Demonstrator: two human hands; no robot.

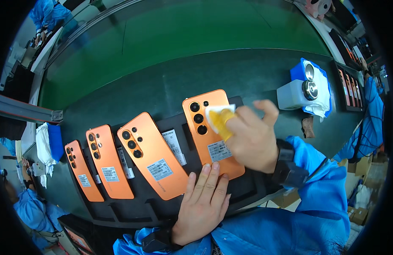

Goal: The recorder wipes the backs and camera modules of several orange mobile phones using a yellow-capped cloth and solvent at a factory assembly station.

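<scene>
An orange smartphone (209, 133) lies back up on a black tray, three large round lenses at its far end and a white label lower down. My left hand (203, 203) rests on its near end, fingers stretched out flat. With yellow covers on its fingertips, my right hand (252, 134) pinches a white wipe (216, 114) against the phone's back, beside the lenses. Motion slightly blurs this hand. To the left lie more orange phones of the same kind: a near one (151, 148), a middle one (109, 163) and a far-left one (83, 170).
The black tray (132, 211) with recesses sits on a dark green table (162, 85). A white bottle (291, 96) with a metal top stands by a blue bin (297, 72) of white cloths, a brown scrap (308, 127) nearby. Another blue bin (55, 140) stands left. People in blue work around.
</scene>
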